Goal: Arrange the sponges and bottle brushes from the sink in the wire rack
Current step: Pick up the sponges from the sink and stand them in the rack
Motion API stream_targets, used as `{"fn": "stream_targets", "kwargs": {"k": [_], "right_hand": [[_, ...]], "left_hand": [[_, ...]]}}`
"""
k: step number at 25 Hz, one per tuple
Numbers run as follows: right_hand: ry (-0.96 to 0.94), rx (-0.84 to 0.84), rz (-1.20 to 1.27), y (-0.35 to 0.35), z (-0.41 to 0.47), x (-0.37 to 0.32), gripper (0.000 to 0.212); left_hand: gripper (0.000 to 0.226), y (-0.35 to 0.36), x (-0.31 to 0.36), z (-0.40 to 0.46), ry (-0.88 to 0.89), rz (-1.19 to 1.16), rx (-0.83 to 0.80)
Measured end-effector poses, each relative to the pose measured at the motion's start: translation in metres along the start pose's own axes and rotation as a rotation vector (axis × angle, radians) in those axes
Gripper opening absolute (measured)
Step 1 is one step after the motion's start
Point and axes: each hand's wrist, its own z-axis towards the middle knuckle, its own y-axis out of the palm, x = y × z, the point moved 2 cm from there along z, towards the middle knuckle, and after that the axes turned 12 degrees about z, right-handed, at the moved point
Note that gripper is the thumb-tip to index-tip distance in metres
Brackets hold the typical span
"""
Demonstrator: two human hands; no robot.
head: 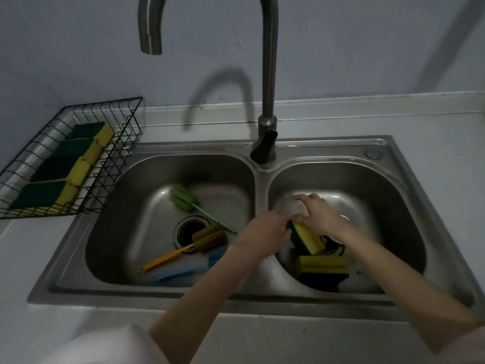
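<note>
We pinch one sponge (307, 236) between both hands (265, 232) (321, 214); wet, it may slip onto the sponge below (321, 266).

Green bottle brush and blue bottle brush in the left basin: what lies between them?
In the head view, the yellow bottle brush and drain lie between green bottle brush and blue bottle brush.

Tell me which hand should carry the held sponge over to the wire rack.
Left, probably. Both the left hand and right hand grip the sponge over the right basin, but the wire rack sits far left.
</note>
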Motion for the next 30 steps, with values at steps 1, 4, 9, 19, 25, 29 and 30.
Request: {"fn": "stream_targets", "kwargs": {"k": [1,4,9,19,25,29,30], "right_hand": [[0.034,-0.032,-0.005,0.003,0.004,0.007,0.062],[0.107,-0.109,-0.042,0.013,0.012,0.023,0.067],[0.154,-0.156,0.013,0.022,0.021,0.033,0.077],[0.188,-0.129,0.051,0.030,0.034,0.038,0.070],[0.201,-0.054,0.100,0.021,0.029,0.044,0.060],[0.193,0.029,0.176,0.010,0.025,0.043,0.054],[0.189,0.067,0.209,0.005,0.023,0.041,0.053]], "left_hand": [[0.035,0.009,0.006,0.006,0.034,0.034,-0.043],[0.034,0.033,0.019,0.019,0.093,0.162,-0.118],[0.045,0.065,0.024,0.039,0.118,0.288,-0.262],[0.059,0.078,0.032,0.043,0.166,0.298,-0.286],[0.063,0.082,0.041,0.036,0.213,0.357,-0.245],[0.052,0.068,0.038,0.038,0.189,0.309,-0.202],[0.050,0.063,0.037,0.037,0.185,0.302,-0.173]]}}
